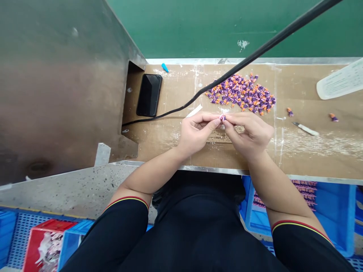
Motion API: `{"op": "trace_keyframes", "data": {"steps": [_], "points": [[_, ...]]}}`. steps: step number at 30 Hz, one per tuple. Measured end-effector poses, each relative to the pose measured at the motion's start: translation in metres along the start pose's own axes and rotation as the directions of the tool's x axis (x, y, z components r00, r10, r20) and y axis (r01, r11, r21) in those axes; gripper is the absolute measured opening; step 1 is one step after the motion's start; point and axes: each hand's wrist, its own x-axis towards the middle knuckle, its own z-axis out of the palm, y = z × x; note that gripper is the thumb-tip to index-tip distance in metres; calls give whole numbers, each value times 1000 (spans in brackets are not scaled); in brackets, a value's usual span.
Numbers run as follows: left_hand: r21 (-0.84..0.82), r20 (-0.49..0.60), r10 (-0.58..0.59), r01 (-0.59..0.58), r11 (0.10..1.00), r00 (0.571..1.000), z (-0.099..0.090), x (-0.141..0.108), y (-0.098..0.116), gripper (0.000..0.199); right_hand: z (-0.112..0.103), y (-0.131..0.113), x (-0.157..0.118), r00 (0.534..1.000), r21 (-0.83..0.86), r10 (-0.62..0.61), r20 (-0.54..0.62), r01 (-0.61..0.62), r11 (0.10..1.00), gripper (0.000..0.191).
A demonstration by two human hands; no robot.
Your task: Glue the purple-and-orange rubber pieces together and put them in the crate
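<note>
Between the fingertips of both hands is a small purple, pink and white figurine [222,118], partly hidden by the fingers. My left hand [196,132] pinches it from the left with thumb and forefinger. From the other side my right hand [249,133] pinches it the same way. Just beyond the hands lies a pile of small purple and orange figurines [244,92] on the cardboard-covered bench [176,88]. Two more lie apart on the right, one figurine [289,112] near a small white-handled knife [306,129] and another figurine [334,117] farther right.
A black cable [198,93] crosses above the bench. A phone [149,95], a blue cap-like piece [165,68] and a white strip [195,110] lie to the left. A translucent white container [340,81] is at the right. Below the bench is a blue crate [337,215]; a metal panel [62,83] stands left.
</note>
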Motion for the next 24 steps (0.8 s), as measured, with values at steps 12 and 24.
{"op": "trace_keyframes", "data": {"steps": [12,24], "points": [[-15,-37,54,-55,998,998,5,-5,-3,32,5,-8,-2,997,47,-7,-79,11,999,7],[-128,-53,52,-58,990,997,6,-4,-22,32,12,-6,-3,992,64,-6,-129,14,998,5]]}}
